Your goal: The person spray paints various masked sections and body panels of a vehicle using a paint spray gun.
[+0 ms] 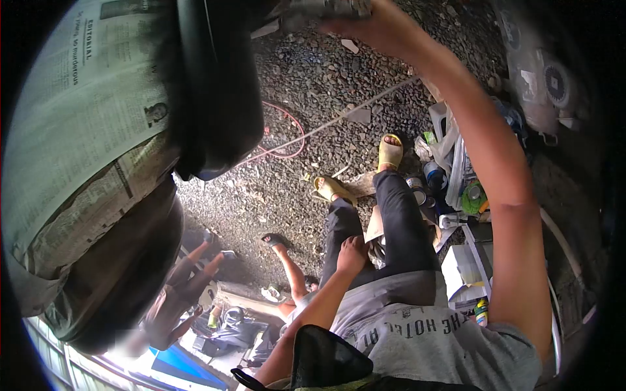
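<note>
My right hand [365, 27] reaches far forward to the top edge of the view. Its fingers are bent around or against a blurred grey object [323, 9] that I cannot make out, partly cut off by the frame. My left hand [353, 254] rests on my thigh with the fingers curled in, and no object shows in it. On the left looms a large dark, smooth-edged body [222, 85], close to my right hand's far side. Newspaper sheets [85, 130] cover much of its upper surface.
Gravel ground [313, 85] lies under my yellow slippers [390, 153]. A pale cord [352, 112] and a red hose [297, 124] cross it. Cans [417, 189], a white box [463, 274] and clutter crowd my right side. Another person [173, 300] is at lower left.
</note>
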Demonstrator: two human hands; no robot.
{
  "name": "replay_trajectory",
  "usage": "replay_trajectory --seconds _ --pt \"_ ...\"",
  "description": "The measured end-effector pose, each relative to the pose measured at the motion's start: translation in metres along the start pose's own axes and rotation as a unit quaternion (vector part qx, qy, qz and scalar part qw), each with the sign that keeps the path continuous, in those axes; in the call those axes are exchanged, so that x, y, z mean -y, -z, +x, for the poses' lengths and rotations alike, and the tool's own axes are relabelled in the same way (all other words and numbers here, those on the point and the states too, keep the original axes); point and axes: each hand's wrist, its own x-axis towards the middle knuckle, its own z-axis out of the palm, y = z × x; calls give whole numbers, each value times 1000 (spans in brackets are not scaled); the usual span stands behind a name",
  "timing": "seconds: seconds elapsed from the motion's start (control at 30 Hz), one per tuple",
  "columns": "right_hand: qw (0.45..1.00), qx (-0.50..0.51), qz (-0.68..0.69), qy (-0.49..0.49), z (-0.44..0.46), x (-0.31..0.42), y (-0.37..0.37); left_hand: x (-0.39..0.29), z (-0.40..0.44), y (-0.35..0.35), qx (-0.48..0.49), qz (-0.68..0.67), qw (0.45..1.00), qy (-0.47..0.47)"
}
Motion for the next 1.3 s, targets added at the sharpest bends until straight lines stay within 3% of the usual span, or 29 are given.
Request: replay_trajectory --seconds 0.1,0.2,0.33,0.4,0.53,0.6,0.7,0.83,0.93,1.07,1.17,1.3 --pt "995 -38 74 -56 36 9 15 -5 -30 18 -28 -19 999 34" --pt "976 -188 49 -96 62 22 18 -3 -47 19 -13 -9 998 57" --pt "977 -161 43 -130 47 56 31 17 -53 -12 -15 -22 1000 6" --pt "983 -157 8 -96 32 58 21 23 -55 -23 -5 -1 1000 -17" --pt "985 -159 -61 -22 -14 41 -10 -25 -56 27 15 -50 998 26" --pt "995 -76 -59 14 -44 42 -14 -18 -47 20 -10 -84 996 34" --pt "997 37 -45 45 -80 45 -23 7 -29 -1 -38 -46 998 -30" --pt "990 125 -13 63 -105 54 -29 -27 -38 43 -61 -121 990 25" --pt "982 188 -22 1 -86 69 -21 -27 -42 46 -61 -127 989 45" --pt "998 48 -45 11 -40 74 -10 -21 -45 48 -41 -147 986 70" --pt "979 -145 -93 111 8 58 -2 -19 -53 52 -62 -161 983 54" --pt "983 -176 -33 47 63 89 30 -17 -58 54 -84 -183 979 43"
